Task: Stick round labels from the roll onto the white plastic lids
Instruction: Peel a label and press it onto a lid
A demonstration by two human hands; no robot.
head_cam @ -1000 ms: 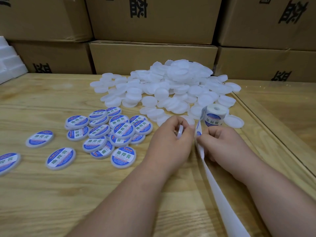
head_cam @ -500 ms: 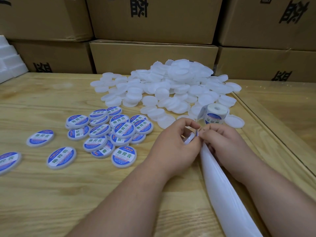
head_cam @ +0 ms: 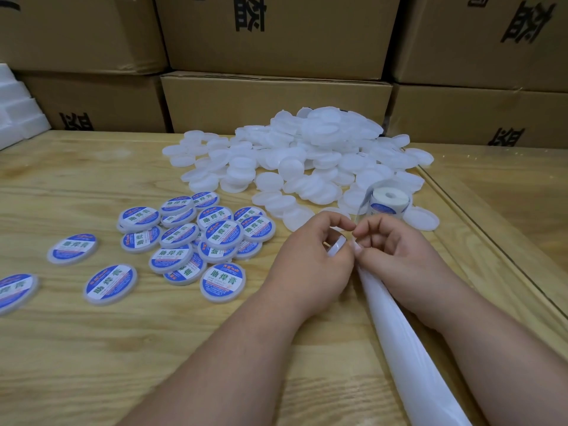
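My left hand [head_cam: 310,259] grips a white plastic lid [head_cam: 336,245], held on edge so only its rim shows. My right hand [head_cam: 396,253] sits right beside it, fingertips pinching the label strip [head_cam: 358,210] where it comes down from the label roll [head_cam: 389,202]. The roll stands upright just behind my hands. The spent white backing strip [head_cam: 408,358] trails from under my right hand toward the bottom edge. A big heap of bare white lids [head_cam: 307,161] lies behind. Several labelled lids [head_cam: 215,238] with blue round labels lie to the left.
Stacked cardboard boxes [head_cam: 276,103] wall off the back of the wooden table [head_cam: 76,348]. White foam blocks [head_cam: 18,118] sit at the far left. A raised wooden rim [head_cam: 491,256] runs along the table's right side. Stray labelled lids [head_cam: 72,249] lie further left.
Both hands dropped lower and closer together. The lid in my left hand tilted toward the strip. The backing strip, seen edge-on before, now shows its broad face.
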